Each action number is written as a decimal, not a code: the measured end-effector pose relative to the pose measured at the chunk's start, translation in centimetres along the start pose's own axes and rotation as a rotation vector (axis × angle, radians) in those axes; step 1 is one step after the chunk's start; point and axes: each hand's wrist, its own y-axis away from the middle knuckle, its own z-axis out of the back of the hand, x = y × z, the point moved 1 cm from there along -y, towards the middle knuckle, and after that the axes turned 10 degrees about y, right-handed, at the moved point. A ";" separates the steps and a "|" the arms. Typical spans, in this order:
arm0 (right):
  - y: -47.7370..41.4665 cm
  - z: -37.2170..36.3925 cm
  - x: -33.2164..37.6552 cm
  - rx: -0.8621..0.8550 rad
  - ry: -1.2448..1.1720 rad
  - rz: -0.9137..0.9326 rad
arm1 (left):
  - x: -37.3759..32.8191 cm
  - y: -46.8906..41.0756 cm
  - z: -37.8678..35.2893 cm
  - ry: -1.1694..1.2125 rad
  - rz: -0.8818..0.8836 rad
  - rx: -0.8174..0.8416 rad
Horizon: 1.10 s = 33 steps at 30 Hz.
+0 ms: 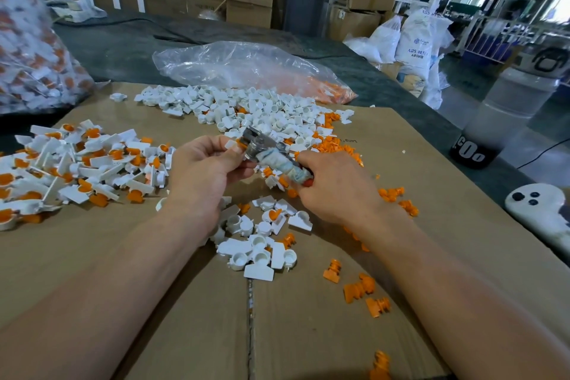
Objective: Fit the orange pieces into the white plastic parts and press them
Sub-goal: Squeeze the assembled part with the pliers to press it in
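Over cardboard (438,170) — right grip (334,191) round hammer (266,149)

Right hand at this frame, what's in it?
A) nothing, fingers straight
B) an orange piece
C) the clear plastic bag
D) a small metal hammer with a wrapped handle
D: the right hand grips the wrapped handle of a small metal hammer, whose head sits beside the white part pinched in the left hand.
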 end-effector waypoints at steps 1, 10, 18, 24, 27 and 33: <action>0.0 0.0 0.0 -0.009 0.004 0.002 | 0.0 0.0 0.0 0.001 0.000 -0.001; -0.3 -0.8 -0.7 -0.088 -0.054 -0.008 | -0.3 0.1 -0.1 0.021 0.004 -0.002; -0.8 -0.6 -3.8 -0.105 -0.033 -0.241 | -0.6 -1.6 1.1 0.278 0.094 -0.180; -0.9 -0.6 -5.4 -0.020 0.023 -0.336 | -0.6 -2.0 1.6 0.371 0.144 -0.298; -0.9 -0.7 -5.4 0.008 0.029 -0.341 | -1.0 -2.2 2.0 0.482 0.154 -0.377; -0.8 -1.0 -5.2 0.077 0.041 -0.329 | -1.8 -2.1 2.8 0.630 0.091 -0.469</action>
